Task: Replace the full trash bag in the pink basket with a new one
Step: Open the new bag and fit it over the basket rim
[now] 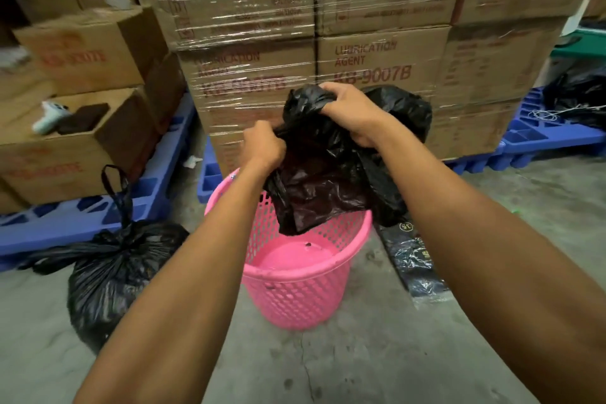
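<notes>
The pink basket stands on the concrete floor, unlined, its pink bottom showing. Above its far rim hangs a crumpled new black trash bag. My left hand is shut on the bag's left edge. My right hand grips its bunched top, higher and to the right. The bag's lower end dangles just inside the basket's mouth. The full black trash bag, tied with its handles sticking up, sits on the floor to the left of the basket.
Shrink-wrapped cardboard boxes on blue pallets rise right behind the basket. More boxes are stacked at the left. A flat pack of black bags lies on the floor to the right of the basket. Another black bag rests on the pallet at the far right.
</notes>
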`<action>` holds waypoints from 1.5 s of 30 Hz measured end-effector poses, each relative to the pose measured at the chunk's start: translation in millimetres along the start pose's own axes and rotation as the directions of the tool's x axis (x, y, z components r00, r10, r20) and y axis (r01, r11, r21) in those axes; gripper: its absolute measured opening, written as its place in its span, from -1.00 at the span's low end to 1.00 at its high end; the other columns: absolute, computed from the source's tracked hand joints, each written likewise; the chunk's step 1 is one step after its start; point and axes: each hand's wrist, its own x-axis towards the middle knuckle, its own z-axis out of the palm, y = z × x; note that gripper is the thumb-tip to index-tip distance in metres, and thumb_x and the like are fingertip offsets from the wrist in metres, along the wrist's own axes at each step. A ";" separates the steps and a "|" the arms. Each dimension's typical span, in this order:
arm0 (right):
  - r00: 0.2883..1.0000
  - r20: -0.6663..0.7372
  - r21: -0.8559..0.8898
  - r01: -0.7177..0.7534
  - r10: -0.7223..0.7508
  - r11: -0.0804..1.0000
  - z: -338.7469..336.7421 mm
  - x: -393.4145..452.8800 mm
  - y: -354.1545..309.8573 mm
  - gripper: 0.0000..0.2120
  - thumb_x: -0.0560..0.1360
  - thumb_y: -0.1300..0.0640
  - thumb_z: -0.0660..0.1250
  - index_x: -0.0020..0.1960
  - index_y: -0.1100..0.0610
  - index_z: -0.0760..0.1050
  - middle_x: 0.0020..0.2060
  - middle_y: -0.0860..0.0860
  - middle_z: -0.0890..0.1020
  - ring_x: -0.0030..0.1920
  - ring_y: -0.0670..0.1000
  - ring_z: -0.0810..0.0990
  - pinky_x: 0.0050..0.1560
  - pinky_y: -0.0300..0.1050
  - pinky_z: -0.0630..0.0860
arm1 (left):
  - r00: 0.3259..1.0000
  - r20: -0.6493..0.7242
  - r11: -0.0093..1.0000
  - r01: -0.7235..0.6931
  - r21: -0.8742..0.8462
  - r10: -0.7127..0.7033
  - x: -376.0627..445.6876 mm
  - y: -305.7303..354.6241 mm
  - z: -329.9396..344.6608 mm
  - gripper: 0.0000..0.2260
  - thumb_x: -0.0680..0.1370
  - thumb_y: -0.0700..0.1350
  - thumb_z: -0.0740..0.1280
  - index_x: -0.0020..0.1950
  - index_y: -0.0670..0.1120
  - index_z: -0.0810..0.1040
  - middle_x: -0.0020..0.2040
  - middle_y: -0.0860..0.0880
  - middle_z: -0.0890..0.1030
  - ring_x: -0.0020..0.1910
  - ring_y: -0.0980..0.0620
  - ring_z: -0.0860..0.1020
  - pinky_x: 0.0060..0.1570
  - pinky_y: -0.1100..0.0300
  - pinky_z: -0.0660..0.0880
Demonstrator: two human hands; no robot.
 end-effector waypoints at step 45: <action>0.810 0.328 -0.881 0.077 0.486 0.467 92.1 3.5 136.9 -0.58 0.59 0.09 0.10 0.38 0.22 0.42 0.43 0.25 0.42 0.39 0.25 0.43 0.38 0.04 0.36 | 0.773 0.609 0.756 -0.288 0.588 -0.179 24.0 -99.9 66.9 -0.52 0.51 -0.08 0.24 0.45 0.05 0.39 0.45 -0.13 0.36 0.39 -0.22 0.40 0.35 -0.10 0.38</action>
